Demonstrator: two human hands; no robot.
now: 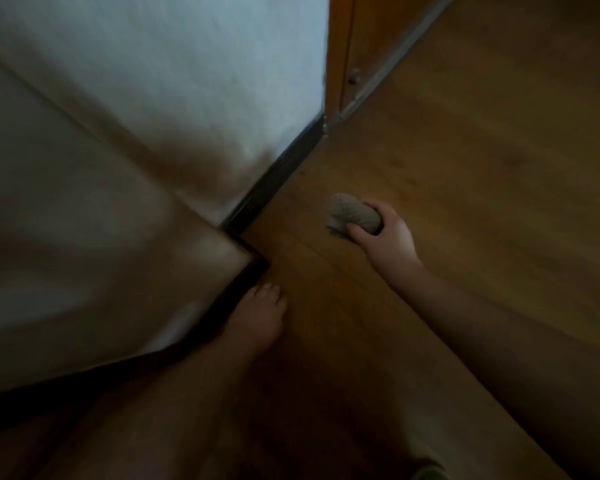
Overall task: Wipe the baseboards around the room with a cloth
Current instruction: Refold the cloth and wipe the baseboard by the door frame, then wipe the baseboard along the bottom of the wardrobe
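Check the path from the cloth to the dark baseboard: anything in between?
Nothing visible: only bare wooden floor lies between the balled grey cloth in the right hand and the dark baseboard strip.

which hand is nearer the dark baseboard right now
Right. The right hand grips the cloth over the wood floor, a short way out from the baseboard, not touching it. The left hand is not in view.

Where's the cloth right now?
In the head view, the cloth is bunched in the right hand, right of centre over the wood floor, apart from the dark baseboard to its left.
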